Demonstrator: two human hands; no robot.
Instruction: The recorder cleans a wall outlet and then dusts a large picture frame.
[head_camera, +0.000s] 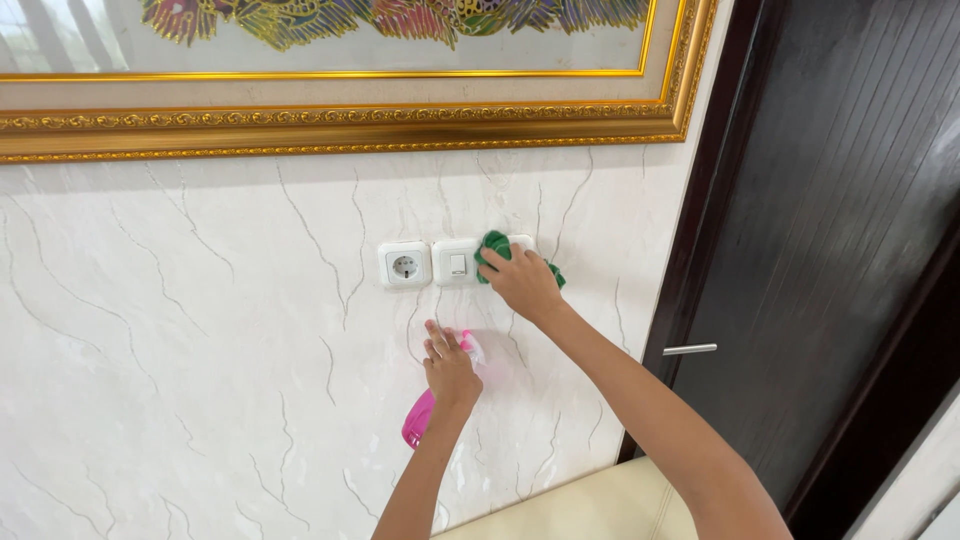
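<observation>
While the right hand (522, 283) presses a bunched green cloth (495, 248) against the wall, its fingers (497, 262) are curled closed over the cloth, which shows above the fingertips and again as a small green edge past the far side of the hand. Cloth lies on the rightmost plate of a white three-part wall fitting; most of that plate is hidden under cloth and hand. Just left of the fingers: white rocker switch (457, 264), uncovered. Left of that, further from the fingers: round white socket (405, 266). Left hand (449, 367) is below and slightly left of the right hand, well under the switch, closed around a pink spray bottle (418, 420); the bottle's pink body sticks out below the hand, its paler nozzle end shows just right of the fingers, pointing up toward the wall fitting. Wall (200, 350) is white marble-look panel with grey veins. Above both hands: gilded picture frame (340, 125). Right of the right hand: dark wooden door (830, 250) with a metal handle (689, 349). Below the forearms: cream cushioned edge (590, 505), kind of furniture not clear.
</observation>
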